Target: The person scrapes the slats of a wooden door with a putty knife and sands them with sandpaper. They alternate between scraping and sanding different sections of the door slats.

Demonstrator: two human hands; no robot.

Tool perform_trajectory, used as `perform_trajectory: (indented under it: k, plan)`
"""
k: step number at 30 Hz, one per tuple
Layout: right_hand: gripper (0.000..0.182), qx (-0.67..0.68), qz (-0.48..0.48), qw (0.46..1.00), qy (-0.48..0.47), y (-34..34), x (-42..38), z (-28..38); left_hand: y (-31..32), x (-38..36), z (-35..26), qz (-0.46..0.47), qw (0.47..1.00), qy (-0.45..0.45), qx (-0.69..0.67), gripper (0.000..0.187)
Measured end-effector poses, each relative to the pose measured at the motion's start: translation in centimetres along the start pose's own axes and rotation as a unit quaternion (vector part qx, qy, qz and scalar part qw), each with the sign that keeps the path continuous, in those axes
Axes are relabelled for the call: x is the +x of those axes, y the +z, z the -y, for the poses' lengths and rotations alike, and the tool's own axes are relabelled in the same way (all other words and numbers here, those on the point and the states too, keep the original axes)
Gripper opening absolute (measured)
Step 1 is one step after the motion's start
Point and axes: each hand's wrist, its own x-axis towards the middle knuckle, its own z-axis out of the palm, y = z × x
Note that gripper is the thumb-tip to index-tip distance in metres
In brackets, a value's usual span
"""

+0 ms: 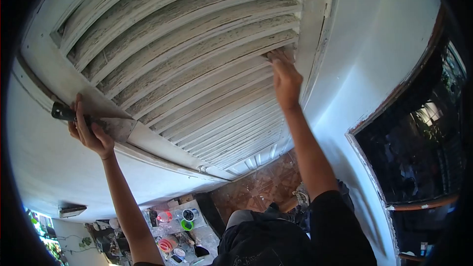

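Note:
A white louvred shutter (197, 59) with worn, flaking slats fills the upper view. My left hand (88, 130) grips a putty knife (111, 127) by its dark handle, the flat metal blade resting against the shutter's left frame. My right hand (285, 80) is raised to the right end of the slats and presses a small brownish piece, likely sandpaper (278, 55), against a slat next to the right frame.
A white wall (364, 69) runs to the right of the shutter, with a dark window opening (419, 143) beyond. Far below lie a reddish tiled floor (261, 187) and a surface with paint tins and tape rolls (177, 231).

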Motion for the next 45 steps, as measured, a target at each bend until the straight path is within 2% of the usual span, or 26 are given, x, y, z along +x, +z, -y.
perform_trajectory:
  k: [2,4,6,7,8,10,12,14,16,18,20,22,24,26,28,30,31,32,34,35,37,40,41,42,44,45]
  plan:
    - [0.02,0.044,0.047,0.998,0.026,2.1,-2.0,2.3,-0.1,-0.2,0.0,0.0,1.0,0.003,0.004,0.051]
    - [0.023,0.093,0.088,0.988,-0.084,2.1,-1.7,5.0,0.0,0.1,0.0,-0.001,1.0,0.002,-0.001,0.051]
    - [0.019,0.119,0.115,0.978,-0.129,0.8,-0.9,2.4,-0.2,0.2,-0.3,-0.003,1.0,0.006,-0.004,0.051]
    - [0.017,0.15,0.086,0.979,-0.11,-0.3,-0.4,0.2,-0.1,0.0,-0.3,-0.002,1.0,0.003,0.0,0.051]
    - [0.018,0.145,0.138,0.98,-0.023,-1.8,0.1,-1.3,0.0,0.0,-0.1,-0.001,1.0,-0.002,0.005,0.051]
    - [0.02,0.02,0.067,0.998,-0.011,-2.3,0.8,-1.3,0.0,0.3,-0.4,-0.002,1.0,-0.002,0.007,0.05]
    - [0.021,0.019,0.008,0.998,0.061,-0.4,-0.7,2.0,-0.2,0.4,-0.6,0.003,1.0,0.0,0.009,0.05]
    - [0.032,0.089,0.088,0.992,0.016,1.6,-2.4,3.9,-0.2,0.4,-0.8,0.004,1.0,-0.007,0.022,0.049]
    - [0.037,0.082,0.121,0.984,-0.107,1.0,-1.5,6.1,-0.1,0.4,-0.4,-0.011,1.0,0.012,0.021,0.048]
    - [0.038,0.078,0.14,0.979,-0.122,-0.5,-0.8,3.0,-0.2,0.3,-0.5,0.001,1.0,0.0,0.028,0.048]
    - [0.032,0.032,0.112,0.991,-0.063,-1.8,0.2,0.0,-0.2,0.4,-0.7,-0.006,0.999,-0.009,0.035,0.047]
    - [0.033,0.01,0.069,0.998,0.009,-0.6,-0.6,0.7,-0.3,0.3,-1.0,0.003,0.999,-0.023,0.041,0.045]
    - [0.032,0.071,0.102,0.99,0.065,1.8,-3.1,3.6,-0.5,0.5,-1.1,-0.005,0.999,-0.025,0.04,0.043]
    - [0.034,0.11,0.125,0.978,-0.123,2.1,-2.5,8.1,-0.7,0.6,-1.1,0.007,0.999,-0.028,0.024,0.044]
    - [0.032,0.147,0.155,0.961,-0.178,0.5,-0.7,7.9,-0.9,0.5,-0.9,0.01,0.999,-0.028,0.024,0.045]
    - [0.027,0.13,0.119,0.979,-0.099,0.2,-0.7,3.3,-1.2,0.2,-0.7,0.039,0.999,-0.007,0.035,0.043]
    - [0.022,0.175,0.168,0.968,0.06,-1.0,-0.1,1.7,-1.1,0.0,-0.6,0.047,0.998,-0.015,0.034,0.045]
    - [0.021,0.248,0.12,0.941,0.198,-2.7,1.6,2.8,-1.2,-0.2,-0.5,0.043,0.998,-0.021,0.038,0.045]
    - [0.025,-0.038,0.075,0.995,0.052,-0.3,0.7,1.9,-1.1,-0.3,-0.5,0.055,0.997,-0.026,0.035,0.045]
    - [0.025,-0.042,0.074,0.995,0.05,0.2,0.1,1.8,-1.0,-0.2,-0.4,0.053,0.998,-0.028,0.031,0.045]
    - [0.029,0.04,0.1,0.993,-0.055,0.3,-0.7,3.2,-1.1,-0.3,-0.5,0.042,0.998,-0.013,0.044,0.045]
    - [0.03,0.009,0.144,0.98,-0.138,-2.0,1.2,-0.8,-1.1,0.1,-0.7,0.027,0.999,-0.021,0.037,0.048]
    - [0.029,0.004,0.134,0.988,-0.072,-1.9,0.9,-2.5,-1.0,0.2,-0.6,0.024,0.999,-0.023,0.039,0.048]
    - [0.029,0.005,0.135,0.988,-0.077,-1.5,0.8,-2.3,-1.0,0.1,-0.6,0.029,0.999,-0.025,0.038,0.047]
    - [0.029,-0.053,0.086,0.993,0.064,-0.5,0.1,-0.6,-1.2,0.1,-0.6,0.031,0.998,-0.029,0.04,0.047]
    - [0.029,-0.015,0.091,0.991,0.096,0.2,-0.5,1.5,-1.3,0.2,-0.6,0.028,0.999,-0.026,0.039,0.048]
